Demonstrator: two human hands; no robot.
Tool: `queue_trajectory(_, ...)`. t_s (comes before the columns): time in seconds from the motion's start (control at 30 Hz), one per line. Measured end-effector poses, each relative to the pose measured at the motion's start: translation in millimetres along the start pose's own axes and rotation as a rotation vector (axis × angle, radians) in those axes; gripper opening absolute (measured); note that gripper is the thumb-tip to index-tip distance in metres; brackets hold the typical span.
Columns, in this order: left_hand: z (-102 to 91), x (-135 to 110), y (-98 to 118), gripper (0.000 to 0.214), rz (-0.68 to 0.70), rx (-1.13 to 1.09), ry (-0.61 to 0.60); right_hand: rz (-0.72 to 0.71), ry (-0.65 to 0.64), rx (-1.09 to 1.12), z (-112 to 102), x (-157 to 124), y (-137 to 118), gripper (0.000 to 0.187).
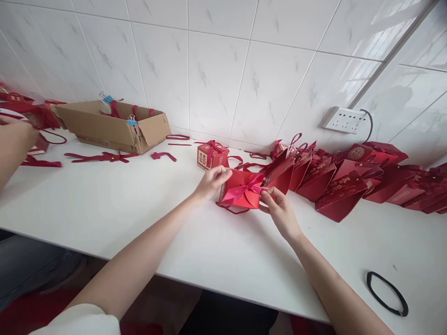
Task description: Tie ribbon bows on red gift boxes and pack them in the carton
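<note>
My left hand (pixel 211 181) and my right hand (pixel 279 208) meet at the middle of the frame on a red gift box (pixel 238 193) that sits on the white surface (pixel 104 209). My left hand's fingers are curled over the box's upper left corner, thumb at its side. My right hand grips the box's right edge between thumb and forefinger, just where a tail of the pink ribbon bow (pixel 248 188) ends; the other fingers are folded under. A thin red cord loop (pixel 232 209) lies on the surface under the box's near edge.

Right of the box, touching it, a row of red gift bags (pixel 335 184) leans along the wall towards the right edge of the frame. Just behind my left hand stands a small red box (pixel 209 156) with a ribbon on top. In the upper left an open cardboard box (pixel 111 126) carries a blue binder clip (pixel 132 121) on its rim, with red ribbon strips (pixel 101 157) lying in front of it. At the left edge, another person's hand (pixel 16 139) reaches among more red pieces. A white wall socket (pixel 344 119) sits on the tiled wall at upper right, and a black elastic band (pixel 386 292) lies on the surface at lower right.
</note>
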State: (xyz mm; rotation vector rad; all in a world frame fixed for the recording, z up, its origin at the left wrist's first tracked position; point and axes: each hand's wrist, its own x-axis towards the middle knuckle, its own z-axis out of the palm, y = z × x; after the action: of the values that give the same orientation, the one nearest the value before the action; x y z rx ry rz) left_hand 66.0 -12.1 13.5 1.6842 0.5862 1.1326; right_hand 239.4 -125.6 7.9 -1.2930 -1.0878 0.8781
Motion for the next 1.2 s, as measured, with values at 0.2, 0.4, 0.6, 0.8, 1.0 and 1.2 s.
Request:
queue_trajectory(0.2, -16.5, 2.6, 15.1, 0.056, -0.242, -0.072, -0.313, 0.007, 0.068, -0.029, 1.0, -1.9, -2.2, 0.047)
queue_trajectory(0.4, -9.2, -6.4, 20.6, 0.045, -0.018, 0.025, -0.266, -0.102, 0.091, -0.013, 0.7, -0.9, 5.3, 0.042)
queue_trajectory(0.6, -4.1, -9.2, 12.4, 0.024, 0.131, 0.185, -0.235, -0.128, 0.155, 0.057, -0.3, 2.4, 11.9, 0.042)
queue_trajectory(0.8, -3.7, -7.4, -2.3, 0.042, -0.018, 0.099, -0.138, -0.084, 0.168, 0.021, 4.0, -0.5, 6.2, 0.045)
queue_trajectory(1.0, 6.0, -13.9, -3.0, 0.053, -0.002, -0.072, -0.166, -0.115, 0.143, 0.037, 3.2, 0.1, 9.4, 0.045)
queue_trajectory(1.2, 17.4, -15.4, -2.6, 0.038, 0.021, -0.112, 0.122, -0.161, 0.095, 0.036, 5.6, -0.9, 10.2, 0.043)
